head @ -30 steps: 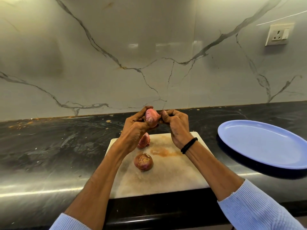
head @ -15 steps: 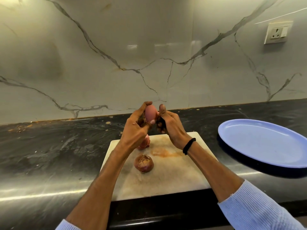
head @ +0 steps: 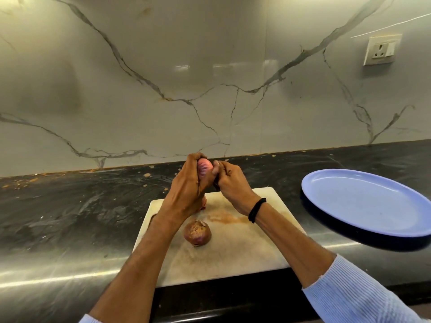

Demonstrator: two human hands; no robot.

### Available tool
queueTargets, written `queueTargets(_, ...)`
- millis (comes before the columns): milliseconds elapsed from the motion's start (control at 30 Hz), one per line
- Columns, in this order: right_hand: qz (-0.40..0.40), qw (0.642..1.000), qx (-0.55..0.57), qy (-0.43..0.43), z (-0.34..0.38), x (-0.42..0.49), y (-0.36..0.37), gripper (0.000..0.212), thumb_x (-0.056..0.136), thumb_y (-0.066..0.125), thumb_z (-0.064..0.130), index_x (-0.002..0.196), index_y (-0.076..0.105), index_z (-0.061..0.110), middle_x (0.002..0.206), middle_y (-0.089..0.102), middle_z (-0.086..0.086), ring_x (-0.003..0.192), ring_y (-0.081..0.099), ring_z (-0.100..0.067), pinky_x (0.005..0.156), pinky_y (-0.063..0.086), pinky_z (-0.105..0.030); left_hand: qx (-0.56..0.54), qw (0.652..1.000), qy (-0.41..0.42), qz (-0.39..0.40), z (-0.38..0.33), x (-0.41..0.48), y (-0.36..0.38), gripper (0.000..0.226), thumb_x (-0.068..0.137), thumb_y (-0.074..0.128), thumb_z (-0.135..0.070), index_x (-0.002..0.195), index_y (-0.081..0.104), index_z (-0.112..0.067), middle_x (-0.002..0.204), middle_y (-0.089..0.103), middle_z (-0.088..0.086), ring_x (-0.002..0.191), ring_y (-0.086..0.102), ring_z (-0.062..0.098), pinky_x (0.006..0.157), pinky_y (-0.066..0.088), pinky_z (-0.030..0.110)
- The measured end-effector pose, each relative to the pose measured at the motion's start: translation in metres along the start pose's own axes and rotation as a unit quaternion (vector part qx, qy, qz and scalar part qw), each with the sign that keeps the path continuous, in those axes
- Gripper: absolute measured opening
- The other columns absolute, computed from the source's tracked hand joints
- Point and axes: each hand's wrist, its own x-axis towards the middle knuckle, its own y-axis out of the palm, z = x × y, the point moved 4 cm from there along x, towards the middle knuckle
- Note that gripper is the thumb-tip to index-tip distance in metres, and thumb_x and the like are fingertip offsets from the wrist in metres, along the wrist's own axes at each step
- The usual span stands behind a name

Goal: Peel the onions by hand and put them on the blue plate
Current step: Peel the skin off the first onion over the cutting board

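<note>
We see the left hand (head: 186,192) gripping the pink, part-peeled onion (head: 204,170) upright above the pale cutting board (head: 245,252); the right hand (head: 231,185) pinches its flank. The oval blue plate (head: 363,206) lies rightward, nearer the right hand.

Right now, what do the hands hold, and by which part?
The left hand grips an onion around its lower body. The right hand pinches its right side, perhaps the skin.

my dark stone counter (head: 70,206) carries the pale cutting board (head: 245,257) right in front of me and the blue plate (head: 363,206) off to its right (a gap between them), with orange specks (head: 23,181) along the back edge.
</note>
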Motion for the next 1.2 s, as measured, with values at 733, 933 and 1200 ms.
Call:
queueTargets(733,0.053,0.992,0.069,-0.09,0.023,-0.012,-0.005,0.026,0.103,0.053,0.012,0.077,0.059,0.011,0.07,0.051,0.002,0.068,0.047,-0.011,0.062,0.044,-0.025,-0.384,0.866,-0.321,-0.013,-0.013,-0.006,-0.005,0.046,0.102,0.035,-0.051,0.08,0.055,-0.015,0.075,0.054,0.017,0.059,0.042,0.023,0.056,0.034,0.03)
queueTargets(933,0.113,0.975,0.183,-0.047,0.014,-0.009,-0.004,0.03,0.103,0.053,0.016,0.077,0.068,0.018,0.07,0.055,0.001,0.067,0.052,-0.016,0.07,0.051,-0.039,-0.391,0.85,-0.354,-0.012,-0.012,-0.009,-0.005,0.049,0.101,0.039,-0.052,0.081,0.058,-0.012,0.065,0.06,0.013,0.046,0.042,0.017,0.053,0.034,0.03)
queueTargets(1200,0.127,0.922,0.365,-0.01,0.025,-0.007,-0.012,0.019,0.096,0.052,0.015,0.083,0.058,0.002,0.075,0.061,-0.005,0.072,0.06,-0.017,0.075,0.051,-0.032,-0.513,0.789,-0.338,0.004,-0.017,-0.004,-0.014,0.065,0.099,0.033,-0.055,0.095,0.062,0.004,0.06,0.053,0.016,0.038,0.028,0.013,0.04,0.023,0.02)
